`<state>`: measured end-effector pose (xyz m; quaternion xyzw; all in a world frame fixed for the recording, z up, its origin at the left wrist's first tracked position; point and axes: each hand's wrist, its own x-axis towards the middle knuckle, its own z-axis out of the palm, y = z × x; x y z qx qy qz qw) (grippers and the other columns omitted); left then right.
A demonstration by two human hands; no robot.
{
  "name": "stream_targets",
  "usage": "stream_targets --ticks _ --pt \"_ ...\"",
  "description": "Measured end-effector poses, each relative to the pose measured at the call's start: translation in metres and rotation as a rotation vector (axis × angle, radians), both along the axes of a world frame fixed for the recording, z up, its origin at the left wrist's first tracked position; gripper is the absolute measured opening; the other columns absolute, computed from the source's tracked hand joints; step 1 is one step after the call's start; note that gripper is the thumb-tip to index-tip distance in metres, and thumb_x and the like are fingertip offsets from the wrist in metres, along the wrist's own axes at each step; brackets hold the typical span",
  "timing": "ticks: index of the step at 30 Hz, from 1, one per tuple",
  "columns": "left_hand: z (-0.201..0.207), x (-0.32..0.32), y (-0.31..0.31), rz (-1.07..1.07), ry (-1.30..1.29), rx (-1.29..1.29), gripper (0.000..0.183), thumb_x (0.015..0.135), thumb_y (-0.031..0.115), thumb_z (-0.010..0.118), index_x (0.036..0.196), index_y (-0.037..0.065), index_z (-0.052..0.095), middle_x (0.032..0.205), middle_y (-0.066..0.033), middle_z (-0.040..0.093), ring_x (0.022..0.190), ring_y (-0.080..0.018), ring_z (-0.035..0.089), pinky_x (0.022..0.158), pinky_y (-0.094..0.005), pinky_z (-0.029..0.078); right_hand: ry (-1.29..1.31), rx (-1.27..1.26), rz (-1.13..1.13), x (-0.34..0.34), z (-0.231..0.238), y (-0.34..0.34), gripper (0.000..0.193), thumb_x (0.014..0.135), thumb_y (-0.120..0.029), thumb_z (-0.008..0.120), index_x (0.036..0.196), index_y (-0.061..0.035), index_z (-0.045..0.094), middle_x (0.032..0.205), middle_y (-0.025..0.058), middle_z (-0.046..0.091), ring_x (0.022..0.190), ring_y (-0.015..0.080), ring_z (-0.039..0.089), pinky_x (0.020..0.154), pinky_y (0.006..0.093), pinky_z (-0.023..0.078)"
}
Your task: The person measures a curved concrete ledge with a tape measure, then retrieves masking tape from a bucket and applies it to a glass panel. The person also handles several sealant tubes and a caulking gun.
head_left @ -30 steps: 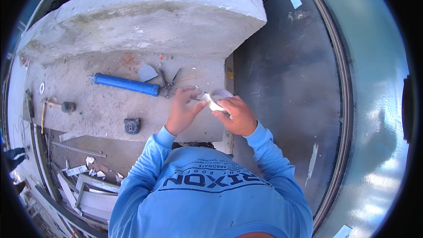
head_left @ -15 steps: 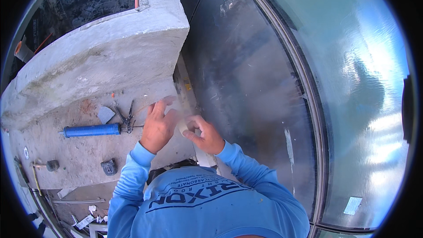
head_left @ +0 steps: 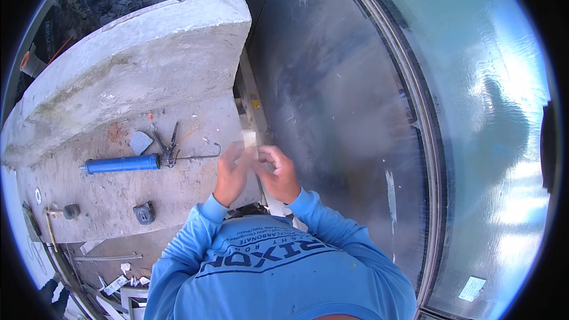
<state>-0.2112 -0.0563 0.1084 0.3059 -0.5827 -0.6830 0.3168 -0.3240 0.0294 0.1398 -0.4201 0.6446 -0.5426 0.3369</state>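
Both hands meet just beside the dark glass panel (head_left: 332, 101). The left hand (head_left: 231, 172) and right hand (head_left: 278, 172) pinch a small pale strip (head_left: 249, 138), probably tape, its long axis pointing away from the person, left fingers nearer its top.

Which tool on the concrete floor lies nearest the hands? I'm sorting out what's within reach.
The blue caulking gun: its hooked rod ends just left of the left hand. The small dark objects lie farther off.
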Motion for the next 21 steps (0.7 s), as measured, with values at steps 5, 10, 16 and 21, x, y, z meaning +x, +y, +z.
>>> stream_targets --ticks 5,10,16,21 --pt "-0.008 -0.004 -0.003 0.015 -0.074 0.029 0.032 0.090 0.023 0.067 0.110 -0.003 0.064 0.100 -0.0111 0.066 0.091 -0.0178 0.062 0.079 -0.0330 0.048 0.204 -0.010 -0.049 -0.009 0.010 0.008 0.031 0.089 -0.010 0.066 0.115 0.0038 0.057 0.095 0.0148 0.068 0.090 0.0203 0.065 0.081 0.0330 0.050" --pt "0.006 0.000 -0.013 0.046 -0.025 0.007 0.042 0.085 0.027 0.074 0.114 -0.001 0.063 0.107 -0.0120 0.063 0.091 -0.0184 0.062 0.081 -0.0334 0.048 0.252 -0.044 -0.116 -0.014 0.010 0.015 0.030 0.089 -0.010 0.066 0.115 0.0039 0.058 0.095 0.0153 0.067 0.091 0.0203 0.064 0.082 0.0324 0.050" --pt "0.010 0.009 -0.028 0.017 -0.072 -0.096 0.044 0.084 0.030 0.074 0.116 0.002 0.064 0.116 -0.0130 0.058 0.097 -0.0206 0.062 0.082 -0.0363 0.048 0.326 -0.079 -0.072 -0.010 0.012 0.011 0.030 0.091 -0.002 0.062 0.119 0.0061 0.054 0.098 0.0124 0.065 0.084 0.0145 0.062 0.075 0.0282 0.050" --pt "0.010 0.015 -0.033 0.087 -0.122 -0.170 0.043 0.085 0.036 0.074 0.109 0.001 0.066 0.103 -0.0139 0.064 0.092 -0.0223 0.064 0.081 -0.0353 0.048 0.189 -0.121 -0.065 0.004 0.010 0.006 0.035 0.091 0.000 0.061 0.124 0.0046 0.050 0.096 0.0133 0.066 0.087 0.0150 0.062 0.075 0.0288 0.050"
